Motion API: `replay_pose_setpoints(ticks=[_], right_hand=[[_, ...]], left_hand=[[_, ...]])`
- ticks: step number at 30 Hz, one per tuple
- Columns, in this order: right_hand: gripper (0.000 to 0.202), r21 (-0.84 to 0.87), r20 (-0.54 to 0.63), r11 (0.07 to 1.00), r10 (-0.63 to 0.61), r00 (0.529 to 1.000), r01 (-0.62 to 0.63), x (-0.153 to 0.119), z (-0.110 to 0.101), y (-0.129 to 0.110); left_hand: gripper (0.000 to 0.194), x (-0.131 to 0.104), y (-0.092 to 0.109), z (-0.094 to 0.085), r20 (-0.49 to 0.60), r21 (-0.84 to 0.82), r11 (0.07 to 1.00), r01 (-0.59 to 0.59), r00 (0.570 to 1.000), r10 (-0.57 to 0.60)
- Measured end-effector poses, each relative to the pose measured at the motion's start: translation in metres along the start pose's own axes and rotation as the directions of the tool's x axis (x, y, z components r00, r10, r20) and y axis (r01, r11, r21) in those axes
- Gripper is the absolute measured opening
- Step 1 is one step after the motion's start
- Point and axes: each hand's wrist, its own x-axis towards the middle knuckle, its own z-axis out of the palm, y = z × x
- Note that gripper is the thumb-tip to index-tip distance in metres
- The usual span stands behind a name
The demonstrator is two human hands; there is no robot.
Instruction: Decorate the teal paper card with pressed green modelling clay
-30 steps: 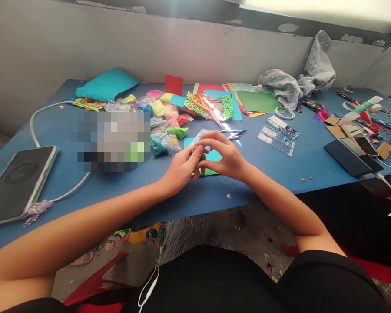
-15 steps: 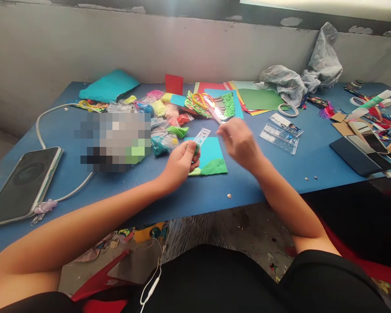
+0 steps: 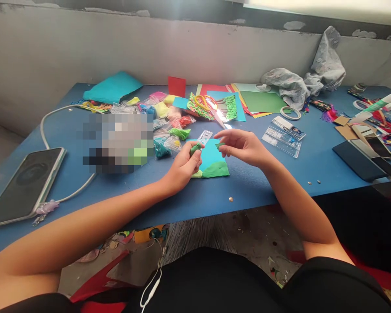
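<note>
My left hand [image 3: 186, 161] is closed around a lump of dark green clay [image 3: 195, 149], which shows between thumb and fingers. To its right, my right hand [image 3: 243, 147] pinches a smaller bit of green clay [image 3: 219, 145] between thumb and fingertips. Both hands hover above a light blue card [image 3: 213, 152]. Along the card's lower edge lies a flattened green clay patch [image 3: 217, 168], with a pale yellow-green piece [image 3: 197, 174] at its left. Just beyond my left hand rests a small clear ruler [image 3: 204, 137], partly covered.
Behind are bagged clays [image 3: 163, 148], orange-handled scissors [image 3: 215, 114], a textured green clay picture [image 3: 230, 108] and coloured paper [image 3: 263, 102]. A phone [image 3: 26, 184] with a white cable lies left. Tape [image 3: 290, 113], plastic cases [image 3: 282, 141] and a dark phone [image 3: 358, 158] sit right.
My right hand has come lower, and a bit of green clay now shows in its fingertips. The left hand has turned slightly, exposing more of its clay lump.
</note>
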Motion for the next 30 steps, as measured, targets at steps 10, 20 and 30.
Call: replay_pose_setpoints(ticks=[10, 20, 30], right_hand=[[0.022, -0.392, 0.128, 0.787, -0.466, 0.875, 0.476, -0.004, 0.024, 0.012], [0.026, -0.6, -0.148, 0.74, -0.476, 0.867, 0.304, -0.009, 0.02, 0.006], [0.042, -0.62, -0.461, 0.785, -0.378, 0.803, 0.014, -0.001, -0.02, 0.02]], left_hand=[[0.052, -0.006, -0.002, 0.004, 0.193, 0.015, 0.998, 0.068, 0.979, -0.07], [0.047, -0.004, 0.001, 0.007, 0.053, 0.078, 0.995, -0.055, 0.997, 0.051], [0.044, -0.004, -0.001, 0.006, 0.008, 0.049, 0.996, -0.075, 0.997, 0.074]])
